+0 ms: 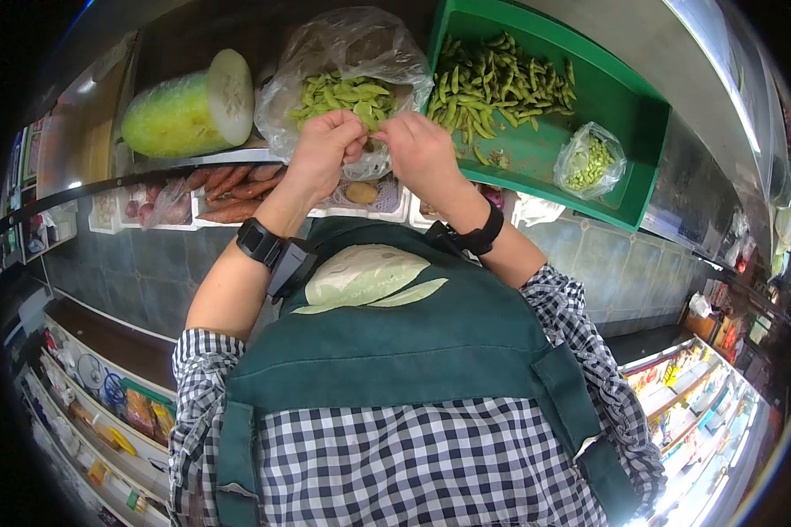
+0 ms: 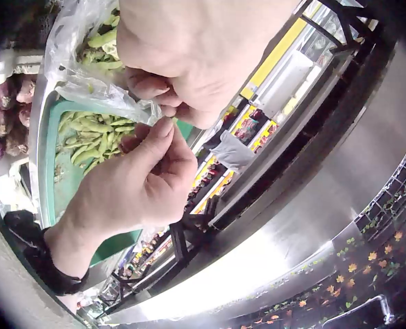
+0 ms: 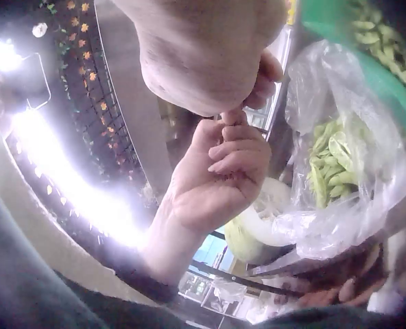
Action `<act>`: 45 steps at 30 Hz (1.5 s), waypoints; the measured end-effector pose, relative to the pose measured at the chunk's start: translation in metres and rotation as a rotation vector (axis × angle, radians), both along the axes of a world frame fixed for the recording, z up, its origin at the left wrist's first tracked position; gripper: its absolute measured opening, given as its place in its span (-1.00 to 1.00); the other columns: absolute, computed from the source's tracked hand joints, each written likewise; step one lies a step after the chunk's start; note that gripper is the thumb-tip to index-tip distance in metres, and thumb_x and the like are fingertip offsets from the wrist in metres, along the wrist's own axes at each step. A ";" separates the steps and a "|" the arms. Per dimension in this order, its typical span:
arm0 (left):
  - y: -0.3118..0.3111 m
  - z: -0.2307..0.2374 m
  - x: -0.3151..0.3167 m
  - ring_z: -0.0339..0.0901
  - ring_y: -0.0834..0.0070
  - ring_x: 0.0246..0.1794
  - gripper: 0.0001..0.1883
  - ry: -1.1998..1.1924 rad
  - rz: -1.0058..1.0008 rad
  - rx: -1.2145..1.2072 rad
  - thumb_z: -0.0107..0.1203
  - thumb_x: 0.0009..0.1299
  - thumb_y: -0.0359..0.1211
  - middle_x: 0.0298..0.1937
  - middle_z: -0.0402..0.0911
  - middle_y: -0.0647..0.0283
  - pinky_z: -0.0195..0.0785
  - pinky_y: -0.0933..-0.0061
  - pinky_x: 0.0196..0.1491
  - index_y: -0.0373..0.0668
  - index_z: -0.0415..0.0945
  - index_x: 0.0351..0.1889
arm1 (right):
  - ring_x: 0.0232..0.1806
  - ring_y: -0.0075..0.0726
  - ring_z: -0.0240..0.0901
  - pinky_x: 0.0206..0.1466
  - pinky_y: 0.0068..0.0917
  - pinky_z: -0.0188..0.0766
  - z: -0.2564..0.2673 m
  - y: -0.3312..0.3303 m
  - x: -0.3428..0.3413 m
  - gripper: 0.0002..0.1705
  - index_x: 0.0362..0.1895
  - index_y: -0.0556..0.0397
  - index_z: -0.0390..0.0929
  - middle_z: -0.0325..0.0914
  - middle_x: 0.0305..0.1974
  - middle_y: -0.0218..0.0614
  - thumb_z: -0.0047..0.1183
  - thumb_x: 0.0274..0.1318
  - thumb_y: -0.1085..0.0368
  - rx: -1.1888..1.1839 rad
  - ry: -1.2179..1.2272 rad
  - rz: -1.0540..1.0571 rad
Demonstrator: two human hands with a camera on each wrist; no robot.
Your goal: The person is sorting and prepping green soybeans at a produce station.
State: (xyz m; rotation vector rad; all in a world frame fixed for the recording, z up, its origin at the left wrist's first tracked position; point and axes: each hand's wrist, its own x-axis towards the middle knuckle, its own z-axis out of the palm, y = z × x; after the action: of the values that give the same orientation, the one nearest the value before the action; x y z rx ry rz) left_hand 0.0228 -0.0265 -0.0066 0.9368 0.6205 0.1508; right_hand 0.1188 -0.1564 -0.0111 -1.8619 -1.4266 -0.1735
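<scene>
The left hand (image 1: 325,156) and right hand (image 1: 424,158) meet at their fingertips above a clear plastic bag (image 1: 283,98) of green pods (image 1: 334,95). Both have curled fingers, and a bit of green pod (image 1: 371,124) shows pinched between them; its far side is hidden. In the left wrist view, the left hand (image 2: 199,48) fills the top and the right hand (image 2: 138,178) sits below, thumb against forefinger. From the right wrist, the left hand (image 3: 220,171) appears under the right hand (image 3: 203,55), fingers curled, with the bag of pods (image 3: 333,168) beside them.
A green tray (image 1: 628,158) at the right holds loose pods (image 1: 505,83) and a small bag of shelled beans (image 1: 589,161). A cut winter melon (image 1: 180,112) lies left of the large bag. Boxes of sweet potatoes (image 1: 237,189) and a potato (image 1: 360,192) stand nearer the body.
</scene>
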 end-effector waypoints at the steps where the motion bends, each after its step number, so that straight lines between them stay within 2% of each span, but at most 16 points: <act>1: 0.001 0.000 0.000 0.18 0.71 -0.67 -0.89 0.000 0.002 -0.001 -0.03 0.28 -0.52 -0.59 0.35 0.39 0.00 0.67 -0.59 -0.22 0.37 -0.51 | -0.43 -0.09 0.42 -0.43 -0.26 0.36 -0.001 0.002 -0.003 -0.85 -0.51 0.10 0.36 0.38 -0.50 -0.19 0.09 -0.10 0.37 -0.006 -0.038 -0.016; 5: 0.002 -0.005 -0.001 0.17 0.70 -0.68 -0.89 0.002 0.057 0.059 -0.04 0.25 -0.53 -0.61 0.34 0.39 0.01 0.65 -0.60 -0.21 0.36 -0.52 | -0.52 -0.10 0.42 -0.50 -0.32 0.36 -0.014 0.014 -0.007 -0.85 -0.48 0.15 0.37 0.41 -0.52 -0.18 0.07 -0.05 0.36 0.075 0.002 -0.053; 7: 0.000 -0.005 -0.001 0.18 0.69 -0.68 -0.91 0.002 0.085 0.098 -0.03 0.24 -0.53 -0.62 0.34 0.39 0.01 0.65 -0.59 -0.21 0.37 -0.51 | -0.61 -0.10 0.40 -0.56 -0.39 0.35 -0.016 0.016 -0.008 -0.85 -0.43 0.20 0.41 0.45 -0.54 -0.14 0.03 0.02 0.36 0.016 0.750 -0.076; 8: 0.000 -0.004 -0.001 0.19 0.69 -0.68 -0.92 0.029 0.089 0.187 -0.03 0.24 -0.53 -0.62 0.34 0.39 0.02 0.65 -0.59 -0.21 0.38 -0.50 | -0.61 -0.10 0.40 -0.56 -0.39 0.35 -0.016 0.017 -0.006 -0.85 -0.43 0.20 0.41 0.45 -0.54 -0.14 0.03 0.02 0.36 0.016 0.753 -0.078; 10: 0.001 -0.006 -0.002 0.21 0.69 -0.67 -0.94 0.054 0.083 0.276 -0.02 0.23 -0.52 -0.62 0.34 0.39 0.03 0.64 -0.58 -0.21 0.39 -0.49 | -0.68 -0.07 0.38 -0.58 -0.37 0.35 -0.014 0.016 0.002 -0.85 -0.37 0.22 0.43 0.48 -0.54 -0.06 0.00 0.05 0.35 -0.016 1.509 0.057; 12: 0.007 -0.007 -0.004 0.22 0.69 -0.66 -0.94 0.082 -0.066 0.328 -0.01 0.26 -0.47 -0.61 0.35 0.40 0.06 0.64 -0.57 -0.20 0.41 -0.46 | -0.63 -0.03 0.40 -0.54 -0.32 0.36 -0.013 0.012 0.002 -0.85 -0.37 0.21 0.43 0.47 -0.51 -0.05 0.00 0.05 0.35 -0.104 1.419 0.039; 14: 0.006 -0.002 -0.003 0.21 0.70 -0.66 -0.93 0.102 -0.067 0.263 -0.01 0.29 -0.44 -0.59 0.35 0.41 0.05 0.65 -0.58 -0.20 0.41 -0.44 | -0.58 0.01 0.42 -0.49 -0.27 0.37 -0.016 0.011 0.000 -0.85 -0.37 0.21 0.43 0.47 -0.49 -0.03 0.00 0.05 0.35 -0.184 1.327 0.013; 16: 0.005 0.000 -0.003 0.20 0.71 -0.66 -0.91 0.122 -0.073 0.196 -0.01 0.32 -0.41 -0.58 0.35 0.42 0.05 0.65 -0.58 -0.20 0.41 -0.42 | -0.49 -0.10 0.42 -0.43 -0.31 0.34 -0.017 0.011 -0.008 -0.84 -0.35 0.18 0.39 0.43 -0.50 -0.11 -0.02 0.12 0.32 0.009 0.483 0.048; 17: 0.008 -0.002 -0.004 0.18 0.72 -0.65 -0.89 0.127 -0.123 0.169 -0.02 0.35 -0.38 -0.57 0.34 0.42 0.04 0.66 -0.59 -0.20 0.41 -0.40 | -0.41 0.10 0.38 -0.34 -0.22 0.31 -0.017 0.008 -0.012 -0.84 -0.37 0.17 0.38 0.40 -0.46 -0.04 0.02 0.07 0.32 0.036 0.484 0.065; 25: 0.016 -0.015 -0.016 0.15 0.74 -0.63 -0.77 0.151 -0.335 0.016 -0.02 0.41 -0.27 -0.54 0.36 0.45 0.01 0.68 -0.56 -0.26 0.46 -0.34 | -0.35 0.10 0.39 -0.31 -0.13 0.33 -0.018 -0.001 -0.015 -0.78 -0.42 0.17 0.34 0.42 -0.44 -0.07 0.07 0.00 0.28 -0.043 0.473 0.133; 34: 0.007 -0.012 -0.004 0.21 0.71 -0.57 -0.77 0.140 -0.353 -0.196 -0.01 0.40 -0.23 -0.47 0.41 0.44 0.08 0.66 -0.50 -0.21 0.48 -0.32 | -0.47 0.16 0.41 -0.39 -0.17 0.36 -0.017 -0.007 -0.016 -0.75 -0.47 0.20 0.37 0.48 -0.50 -0.06 0.03 -0.03 0.24 -0.050 0.609 0.008; 37: 0.002 -0.015 0.000 0.22 0.69 -0.55 -0.77 0.192 -0.340 -0.164 -0.01 0.40 -0.23 -0.49 0.41 0.42 0.09 0.65 -0.51 -0.21 0.48 -0.33 | -0.60 -0.05 0.45 -0.52 -0.29 0.37 -0.020 -0.014 -0.006 -0.81 -0.46 0.21 0.42 0.54 -0.50 -0.12 0.03 -0.03 0.30 -0.106 0.643 -0.038; 39: 0.005 -0.031 0.002 0.22 0.68 -0.54 -0.78 0.234 -0.243 -0.011 0.00 0.40 -0.23 -0.44 0.41 0.39 0.10 0.64 -0.51 -0.20 0.47 -0.28 | -0.62 -0.39 0.46 -0.57 -0.47 0.35 -0.018 -0.024 0.005 -0.87 -0.44 0.19 0.48 0.56 -0.52 -0.24 0.01 -0.01 0.36 -0.122 1.343 -0.054; 40: 0.005 -0.032 0.003 0.23 0.67 -0.53 -0.79 0.275 -0.145 0.142 0.02 0.39 -0.23 -0.40 0.42 0.37 0.11 0.64 -0.51 -0.19 0.47 -0.23 | -0.62 -0.39 0.46 -0.57 -0.47 0.35 -0.022 -0.031 0.013 -0.87 -0.44 0.19 0.48 0.56 -0.52 -0.24 0.01 -0.01 0.36 -0.126 1.344 -0.051; 42: 0.003 -0.023 0.004 0.24 0.67 -0.52 -0.79 0.255 -0.087 0.304 0.04 0.37 -0.25 -0.34 0.42 0.34 0.11 0.65 -0.50 -0.16 0.46 -0.16 | -0.56 -0.64 0.45 -0.55 -0.64 0.35 -0.041 -0.047 0.037 -0.89 -0.47 0.15 0.52 0.54 -0.56 -0.36 -0.02 0.04 0.39 0.169 1.637 -0.073; 45: 0.004 -0.013 0.003 0.27 0.67 -0.48 -0.73 0.261 0.003 0.572 0.09 0.33 -0.29 -0.23 0.42 0.32 0.13 0.66 -0.49 -0.09 0.43 -0.04 | -0.55 -0.53 0.45 -0.52 -0.63 0.35 -0.072 -0.072 0.070 -0.90 -0.43 0.09 0.56 0.56 -0.53 -0.30 0.06 -0.04 0.33 -0.066 1.411 -0.180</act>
State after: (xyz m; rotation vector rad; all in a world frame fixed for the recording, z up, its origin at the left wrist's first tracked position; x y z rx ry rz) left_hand 0.0259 -0.0225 -0.0193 1.5242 0.8402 0.2166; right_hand 0.1890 -0.2288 -0.0826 -1.5034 -0.2670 0.9331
